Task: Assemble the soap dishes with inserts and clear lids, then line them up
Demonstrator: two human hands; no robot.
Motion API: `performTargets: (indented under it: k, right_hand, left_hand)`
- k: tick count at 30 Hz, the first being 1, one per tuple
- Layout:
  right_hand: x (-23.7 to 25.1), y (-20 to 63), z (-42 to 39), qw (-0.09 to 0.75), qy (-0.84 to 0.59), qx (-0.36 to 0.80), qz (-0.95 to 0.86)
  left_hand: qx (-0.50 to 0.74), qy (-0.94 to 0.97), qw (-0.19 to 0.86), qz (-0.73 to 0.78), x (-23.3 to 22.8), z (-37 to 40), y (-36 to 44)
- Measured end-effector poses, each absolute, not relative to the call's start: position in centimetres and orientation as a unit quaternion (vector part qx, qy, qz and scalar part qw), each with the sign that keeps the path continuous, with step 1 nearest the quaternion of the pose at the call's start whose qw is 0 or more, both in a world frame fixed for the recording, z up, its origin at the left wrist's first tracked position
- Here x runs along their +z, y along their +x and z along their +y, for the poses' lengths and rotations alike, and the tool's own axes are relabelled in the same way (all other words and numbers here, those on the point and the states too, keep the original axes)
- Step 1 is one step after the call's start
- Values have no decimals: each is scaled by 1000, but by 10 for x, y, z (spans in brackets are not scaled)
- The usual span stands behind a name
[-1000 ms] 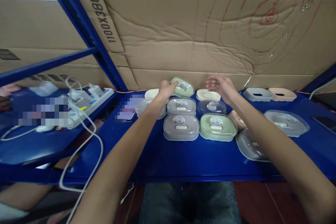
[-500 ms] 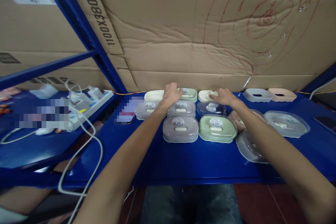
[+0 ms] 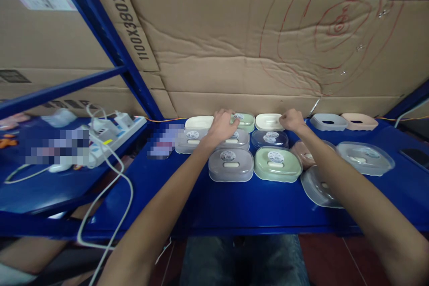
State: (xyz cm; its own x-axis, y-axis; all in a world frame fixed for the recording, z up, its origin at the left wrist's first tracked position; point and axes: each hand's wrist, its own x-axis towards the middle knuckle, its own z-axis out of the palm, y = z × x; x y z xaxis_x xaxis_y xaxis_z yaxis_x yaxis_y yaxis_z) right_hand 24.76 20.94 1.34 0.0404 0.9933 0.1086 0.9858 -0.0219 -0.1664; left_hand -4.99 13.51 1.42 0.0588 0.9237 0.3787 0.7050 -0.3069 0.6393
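Several lidded soap boxes stand in rows on the blue shelf (image 3: 234, 205). My left hand (image 3: 224, 126) reaches over a grey box (image 3: 239, 142) in the middle row. Its fingers are curled on the left end of the pale green soap box (image 3: 246, 121), which sits in the back row. My right hand (image 3: 292, 120) is closed at the right end of the cream soap dish (image 3: 268, 121) beside it. In the front row stand a grey box (image 3: 230, 166) and a green box (image 3: 276, 164), each with a round sticker.
A cardboard wall stands right behind the back row. Loose clear lids (image 3: 365, 157) and a pink box (image 3: 303, 152) lie under and beside my right forearm. Grey (image 3: 329, 121) and pink (image 3: 360, 121) dishes sit back right. A power strip (image 3: 110, 136) with white cables lies left.
The pale green box, held up by my left hand a second ago, has come down into the back row. My right hand dropped from open in the air to closed at the cream dish.
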Motion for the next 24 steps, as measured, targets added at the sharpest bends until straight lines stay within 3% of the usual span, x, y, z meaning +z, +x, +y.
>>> performTargets:
  k: [7, 12, 17, 21, 24]
  right_hand:
    - [25, 252, 205, 183, -718, -23, -671]
    - [40, 253, 196, 350, -663, -42, -661]
    - [48, 230, 180, 478, -563, 52, -672]
    - [41, 199, 165, 515, -479, 122, -700]
    - [37, 182, 155, 525, -411, 185, -722]
  left_hand:
    - [470, 667, 185, 548, 18, 109, -49]
    - [570, 622, 237, 481, 19, 100, -46]
    - [638, 533, 349, 432, 22, 101, -44]
    - [628, 453, 501, 385, 28, 96, -39]
    - [627, 414, 557, 353, 29, 92, -36]
